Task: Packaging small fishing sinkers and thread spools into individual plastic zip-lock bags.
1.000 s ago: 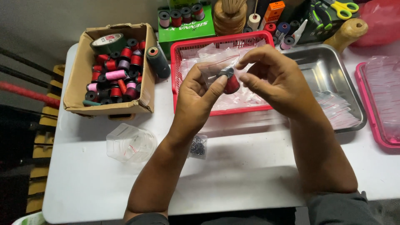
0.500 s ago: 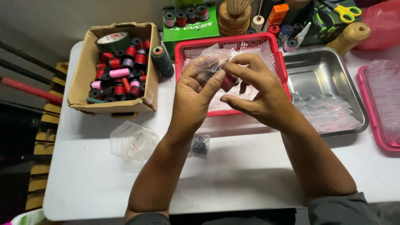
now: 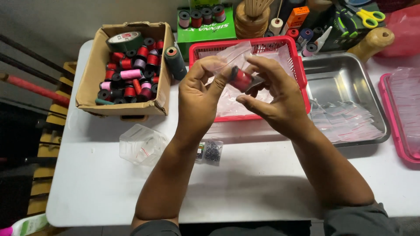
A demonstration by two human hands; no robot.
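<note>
Head view, now: left hand (image 3: 199, 98) raised over the red basket (image 3: 297, 65), thumb and fingers (image 3: 218, 70) pinched on a small clear plastic bag (image 3: 234, 54). Right hand (image 3: 275, 98) just beside, fingers (image 3: 258, 63) closed round a red thread spool (image 3: 241, 79) with black ends, pressed at the bag's lower edge. Whether the spool sits partly inside the bag or only against its mouth: cannot tell.

Against the picture half a second back: spool more exposed and nearer the bag's mouth, both hands drawn slightly toward the body, grips unchanged. Likely meaning: bagging of the spool under way, not finished.

Left of the fingers, well apart: cardboard box (image 3: 94, 76) full of spools in red, pink and black, a roll of dark tape on top. Below the left wrist, on the white table (image 3: 245, 188): a small packet of dark rings (image 3: 210, 150) and a crumpled clear bag (image 3: 142, 144). Right of the fingers: steel tray (image 3: 345, 74) with flat clear bags. Beyond the fingertips: green box of spools (image 3: 205, 26), yellow scissors (image 3: 372, 16).
</note>
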